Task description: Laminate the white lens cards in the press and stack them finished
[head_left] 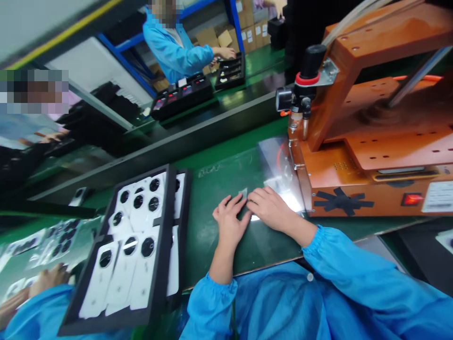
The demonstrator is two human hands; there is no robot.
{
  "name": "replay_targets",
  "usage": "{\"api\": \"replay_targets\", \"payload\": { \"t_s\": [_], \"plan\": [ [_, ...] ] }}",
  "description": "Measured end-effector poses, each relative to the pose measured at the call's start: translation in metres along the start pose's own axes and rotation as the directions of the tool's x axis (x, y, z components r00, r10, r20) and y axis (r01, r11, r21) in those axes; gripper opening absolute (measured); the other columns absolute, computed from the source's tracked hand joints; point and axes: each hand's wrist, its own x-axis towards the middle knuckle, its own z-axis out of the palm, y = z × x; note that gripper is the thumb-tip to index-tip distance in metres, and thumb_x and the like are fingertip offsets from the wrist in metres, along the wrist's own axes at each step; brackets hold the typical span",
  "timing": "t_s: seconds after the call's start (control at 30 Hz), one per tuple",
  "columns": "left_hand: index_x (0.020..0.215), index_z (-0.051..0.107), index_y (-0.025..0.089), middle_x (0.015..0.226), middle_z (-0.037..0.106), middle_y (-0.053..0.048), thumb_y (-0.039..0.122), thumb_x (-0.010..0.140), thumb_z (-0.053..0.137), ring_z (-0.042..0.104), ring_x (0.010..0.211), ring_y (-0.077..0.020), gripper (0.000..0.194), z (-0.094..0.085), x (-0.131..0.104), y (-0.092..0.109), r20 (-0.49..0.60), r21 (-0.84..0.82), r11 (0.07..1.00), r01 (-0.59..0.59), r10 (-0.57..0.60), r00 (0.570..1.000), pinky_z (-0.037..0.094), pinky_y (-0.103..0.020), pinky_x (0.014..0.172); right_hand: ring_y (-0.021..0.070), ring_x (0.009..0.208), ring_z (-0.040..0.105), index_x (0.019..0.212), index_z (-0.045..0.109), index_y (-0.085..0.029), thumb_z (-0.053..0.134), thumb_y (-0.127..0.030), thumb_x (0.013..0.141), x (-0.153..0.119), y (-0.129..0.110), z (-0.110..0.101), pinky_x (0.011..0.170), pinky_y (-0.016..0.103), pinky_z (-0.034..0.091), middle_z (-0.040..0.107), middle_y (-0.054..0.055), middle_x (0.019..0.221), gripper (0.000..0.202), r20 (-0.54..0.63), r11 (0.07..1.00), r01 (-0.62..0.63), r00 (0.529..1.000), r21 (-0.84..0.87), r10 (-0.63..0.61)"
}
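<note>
My left hand point(231, 219) is low over the green bench, its fingers bent and its thumb reaching toward my right hand point(271, 208). The two hands meet at the fingertips. A small, pale, see-through piece point(243, 192) sticks out beyond the left fingertips, beside the right ones. My right hand is closed, its fingers bent together; whatever lies under them is hidden. Left of my hands, a black tray point(163, 264) holds several white phone-shaped panels point(139, 278) with round black camera areas. It rests on another black tray point(186, 212) with similar panels.
An orange press machine point(318, 189) with a lit red switch point(412, 199) stands at the right. Clear film point(279, 165) lies beside it. A co-worker's hand point(53, 276) is at lower left. Across the divider point(191, 130), another person point(177, 52) works over black trays point(231, 71).
</note>
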Motion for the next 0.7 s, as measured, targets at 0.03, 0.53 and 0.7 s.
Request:
{"api": "replay_targets", "payload": {
  "t_s": [0.03,0.53,0.7],
  "plan": [
    [0.133,0.064,0.036,0.144,0.063,-0.004,0.046,0.083,0.076,0.047,0.137,-0.0331,0.053,-0.002,-0.001,0.002,0.028,0.017,1.0,-0.025,0.024,0.999,0.032,-0.058,0.111,0.025,0.096,0.054,0.092,0.068,-0.015,0.055,-0.017,0.099,-0.003,-0.001,-0.004,0.081,0.04,0.038,0.067,0.011,0.098,0.015,-0.012,1.0,-0.01,1.0,0.005,0.01],
    [0.132,0.064,0.027,0.145,0.057,-0.012,0.052,0.096,0.053,0.052,0.134,-0.0294,0.045,-0.091,-0.04,-0.01,-0.205,0.041,0.992,0.117,-0.107,0.973,0.039,-0.05,0.113,0.0219,0.085,0.065,0.094,0.069,-0.024,0.071,-0.018,0.088,-0.078,-0.022,-0.029,0.078,0.04,0.052,0.064,0.005,0.096,0.009,-0.418,0.808,-0.235,0.759,0.54,0.5],
    [0.101,0.067,0.019,0.107,0.067,-0.015,0.064,0.086,0.053,0.063,0.11,-0.0336,0.05,-0.199,-0.071,-0.103,-0.282,0.13,0.809,0.573,-0.524,0.804,0.048,-0.051,0.099,0.0211,0.084,0.065,0.096,0.069,-0.024,0.073,-0.015,0.085,-0.077,-0.025,-0.023,0.076,0.039,0.053,0.065,0.005,0.095,0.015,-0.439,0.833,-0.169,0.785,0.527,0.437]
  ]
}}
